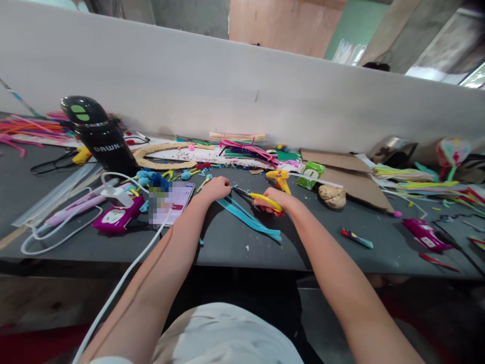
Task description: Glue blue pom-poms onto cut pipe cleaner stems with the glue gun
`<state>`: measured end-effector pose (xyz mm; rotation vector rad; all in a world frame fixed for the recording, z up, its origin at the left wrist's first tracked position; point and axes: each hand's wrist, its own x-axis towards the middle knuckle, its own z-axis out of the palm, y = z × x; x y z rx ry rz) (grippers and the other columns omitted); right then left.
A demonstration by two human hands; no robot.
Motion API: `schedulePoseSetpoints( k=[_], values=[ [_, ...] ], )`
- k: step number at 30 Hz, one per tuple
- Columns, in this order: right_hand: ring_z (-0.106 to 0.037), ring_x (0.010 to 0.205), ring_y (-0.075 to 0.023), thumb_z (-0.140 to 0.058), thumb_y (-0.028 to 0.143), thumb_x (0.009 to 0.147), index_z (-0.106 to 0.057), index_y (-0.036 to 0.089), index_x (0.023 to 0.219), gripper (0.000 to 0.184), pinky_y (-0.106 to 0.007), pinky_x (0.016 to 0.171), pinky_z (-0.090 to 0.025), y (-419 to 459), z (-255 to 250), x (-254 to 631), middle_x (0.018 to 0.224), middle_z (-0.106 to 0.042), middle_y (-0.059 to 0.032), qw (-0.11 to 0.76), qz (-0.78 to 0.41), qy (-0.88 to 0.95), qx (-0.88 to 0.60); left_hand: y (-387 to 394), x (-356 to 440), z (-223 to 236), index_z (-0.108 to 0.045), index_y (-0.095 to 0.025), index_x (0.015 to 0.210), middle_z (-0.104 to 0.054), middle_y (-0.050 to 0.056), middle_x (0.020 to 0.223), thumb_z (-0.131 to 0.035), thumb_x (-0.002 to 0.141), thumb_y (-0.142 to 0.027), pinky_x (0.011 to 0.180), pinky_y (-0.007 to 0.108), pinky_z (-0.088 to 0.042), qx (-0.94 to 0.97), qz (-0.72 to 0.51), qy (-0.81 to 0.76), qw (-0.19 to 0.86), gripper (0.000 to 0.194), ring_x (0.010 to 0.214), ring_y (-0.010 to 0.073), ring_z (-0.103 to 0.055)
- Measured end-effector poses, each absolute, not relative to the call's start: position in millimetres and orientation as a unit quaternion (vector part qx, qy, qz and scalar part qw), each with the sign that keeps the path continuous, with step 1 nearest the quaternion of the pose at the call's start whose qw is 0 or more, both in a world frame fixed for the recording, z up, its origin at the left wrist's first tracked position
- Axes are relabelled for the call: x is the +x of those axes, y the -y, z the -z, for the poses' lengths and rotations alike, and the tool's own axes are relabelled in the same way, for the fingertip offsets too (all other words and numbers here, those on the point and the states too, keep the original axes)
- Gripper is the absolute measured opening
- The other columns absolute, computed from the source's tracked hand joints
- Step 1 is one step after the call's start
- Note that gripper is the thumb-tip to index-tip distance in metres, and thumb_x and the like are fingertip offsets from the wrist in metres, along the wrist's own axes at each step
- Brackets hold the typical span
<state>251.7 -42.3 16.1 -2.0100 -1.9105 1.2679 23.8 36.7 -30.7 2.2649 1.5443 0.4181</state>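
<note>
Yellow-handled scissors [267, 201] are in my right hand [278, 198], with the fingers through the loops and the blades pointing left. My left hand [217, 189] is closed just beyond the blade tips, at the upper end of a bundle of light-blue pipe cleaners [250, 220]. What its fingers pinch is small and partly hidden, but it looks like the end of a blue pipe cleaner. The bundle lies slantwise on the grey table between my forearms, its other end toward the right.
A phone [178, 202], a purple power socket [117, 215] and a black bottle [102, 139] stand left. Behind my hands lie a yellow glue gun [279, 179], a green box [310, 174] and cardboard [352, 184]. A second purple socket [426, 233] sits right. A white cable [125, 288] crosses the front edge.
</note>
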Motion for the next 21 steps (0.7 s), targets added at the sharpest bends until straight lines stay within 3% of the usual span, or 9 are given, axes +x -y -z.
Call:
schedulePoseSetpoints(
  k=[11,21],
  values=[
    [-0.041,0.028,-0.0089,-0.071,0.064,0.071,-0.054,0.017,0.053,0.053,-0.022,0.027,-0.033,38,-15,256,0.04,-0.048,0.0009,0.048,-0.428,0.632,-0.645,-37,25,24,-0.075,-0.015,0.091,-0.074,0.012,0.091,-0.057,0.079,-0.035,0.076,0.028,-0.049,0.792,-0.135,-0.567,0.181,0.029,0.085,0.0249,-0.067],
    [-0.038,0.025,-0.009,-0.074,0.05,0.073,-0.054,0.017,0.054,0.043,-0.022,0.025,-0.03,45,-17,251,0.037,-0.046,0.0011,0.078,-0.429,0.623,-0.65,-31,9,13,-0.075,-0.017,0.091,-0.074,0.007,0.09,-0.062,0.077,-0.029,0.07,0.024,-0.047,0.804,-0.149,-0.542,0.194,0.022,0.08,0.0198,-0.066]
  ],
)
